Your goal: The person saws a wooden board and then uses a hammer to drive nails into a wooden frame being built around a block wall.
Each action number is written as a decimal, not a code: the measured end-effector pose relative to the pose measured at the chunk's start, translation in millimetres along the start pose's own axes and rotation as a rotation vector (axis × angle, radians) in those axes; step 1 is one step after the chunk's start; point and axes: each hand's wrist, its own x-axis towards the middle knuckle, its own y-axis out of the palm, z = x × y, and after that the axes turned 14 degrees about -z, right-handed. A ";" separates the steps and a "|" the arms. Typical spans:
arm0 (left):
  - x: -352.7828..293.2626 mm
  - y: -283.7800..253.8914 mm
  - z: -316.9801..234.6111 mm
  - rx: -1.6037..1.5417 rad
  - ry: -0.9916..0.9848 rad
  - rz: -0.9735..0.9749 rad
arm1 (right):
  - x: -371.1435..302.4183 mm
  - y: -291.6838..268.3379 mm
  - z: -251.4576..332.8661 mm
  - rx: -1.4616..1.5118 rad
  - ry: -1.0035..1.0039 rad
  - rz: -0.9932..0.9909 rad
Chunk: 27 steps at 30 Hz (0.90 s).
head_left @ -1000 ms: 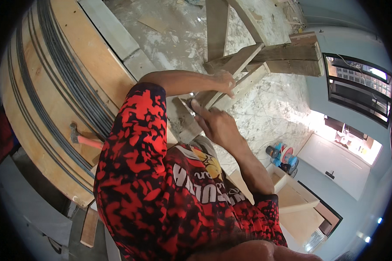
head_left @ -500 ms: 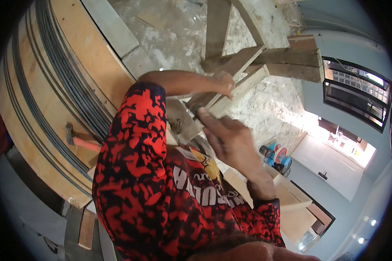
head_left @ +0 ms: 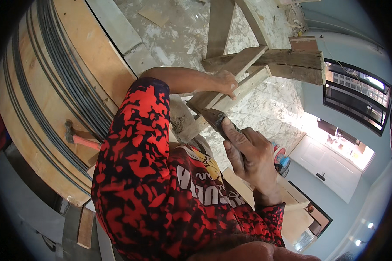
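My left hand (head_left: 227, 84) is closed over the edge of a wooden plank (head_left: 244, 59), part of a frame of rough boards. A second narrow board (head_left: 248, 88) runs beside that plank. My right hand (head_left: 253, 156) is closed around a dark hand tool (head_left: 216, 118), with the thumb along its top. The tool's far end lies close to the plank's near end; whether they touch I cannot tell. What kind of tool it is does not show clearly, since my fingers cover much of it.
Bundled dark metal rods (head_left: 69, 65) lie on a plywood sheet (head_left: 91, 41) at the left, near a hammer (head_left: 80, 139) with a reddish handle. Long boards (head_left: 220, 30) stretch across the dusty floor (head_left: 174, 32). A red-and-blue machine (head_left: 282, 162), a white door (head_left: 324, 163) and a barred window (head_left: 357, 93) are at the right.
My right hand has drawn back to the lower right with the dark tool, which shows more now. My left hand keeps its grip on the plank, nearly unmoved.
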 end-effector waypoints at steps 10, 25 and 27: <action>-4.9 3.6 -9.3 -0.069 0.030 0.029 | -1.4 -3.6 10.1 -0.027 0.006 0.040; -2.1 33.8 -3.5 -0.227 0.159 -0.183 | -11.2 70.7 -34.7 -0.026 0.050 0.061; 3.9 40.5 -2.0 -0.268 0.194 -0.279 | -9.8 71.7 -44.4 0.004 0.085 -0.042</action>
